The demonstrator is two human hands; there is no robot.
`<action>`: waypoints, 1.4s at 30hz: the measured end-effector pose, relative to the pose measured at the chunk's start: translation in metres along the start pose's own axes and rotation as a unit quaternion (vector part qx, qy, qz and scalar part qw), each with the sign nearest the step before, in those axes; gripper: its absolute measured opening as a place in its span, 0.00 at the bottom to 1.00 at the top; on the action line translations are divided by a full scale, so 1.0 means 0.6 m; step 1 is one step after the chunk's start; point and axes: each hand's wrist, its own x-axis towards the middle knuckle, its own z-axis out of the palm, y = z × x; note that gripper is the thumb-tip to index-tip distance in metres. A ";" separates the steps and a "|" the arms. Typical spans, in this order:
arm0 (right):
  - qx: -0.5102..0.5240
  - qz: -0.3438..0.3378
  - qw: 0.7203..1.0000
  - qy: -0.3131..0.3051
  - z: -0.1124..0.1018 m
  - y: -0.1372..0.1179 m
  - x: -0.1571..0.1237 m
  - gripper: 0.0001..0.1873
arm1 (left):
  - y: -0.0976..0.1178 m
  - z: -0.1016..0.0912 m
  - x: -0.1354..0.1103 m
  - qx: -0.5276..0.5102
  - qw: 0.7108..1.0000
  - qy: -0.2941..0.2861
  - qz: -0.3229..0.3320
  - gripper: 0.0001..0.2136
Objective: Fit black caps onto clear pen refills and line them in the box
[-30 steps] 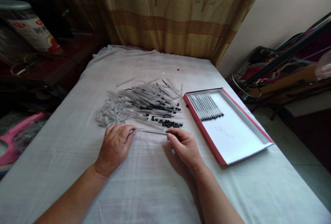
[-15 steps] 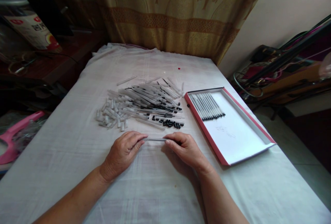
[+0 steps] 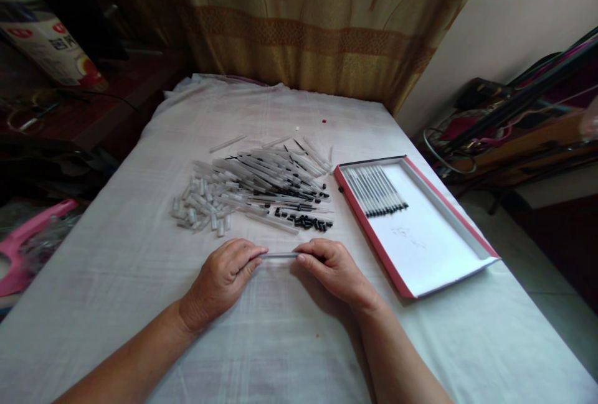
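Note:
A thin grey pen (image 3: 280, 255) lies level between my two hands, just above the cloth. My left hand (image 3: 228, 273) pinches its left end between thumb and fingers, and my right hand (image 3: 329, 267) pinches its right end. Both ends are hidden by the fingers. Beyond my hands is a heap of clear pen barrels (image 3: 261, 170) mixed with dark refills. Small black plugs (image 3: 313, 223) lie at the heap's near right side, and clear pen caps (image 3: 200, 202) are piled at its left.
To the right, a shallow red-edged box lid (image 3: 448, 267) holds a row of assembled pens (image 3: 374, 191). A small red piece (image 3: 324, 121) lies far back on the white cloth (image 3: 140, 279). A curtain (image 3: 303, 37) hangs behind; a labelled jar (image 3: 51, 43) stands at left.
My right hand has shifted very slightly left along the pen, leaving a little less of it showing. The heap and the lid are unchanged; the view has tilted slightly.

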 end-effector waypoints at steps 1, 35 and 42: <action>-0.003 -0.001 1.000 0.000 0.000 0.000 0.000 0.10 | 0.000 0.000 -0.001 -0.001 1.000 -0.003 -0.003 0.09; -0.270 0.340 0.810 0.393 -0.314 0.226 0.069 0.18 | -0.013 0.008 0.019 -0.037 0.988 0.010 -0.149 0.11; -0.319 0.341 0.814 0.346 -0.317 0.233 0.072 0.19 | -0.013 0.008 0.020 -0.039 0.989 0.011 -0.141 0.11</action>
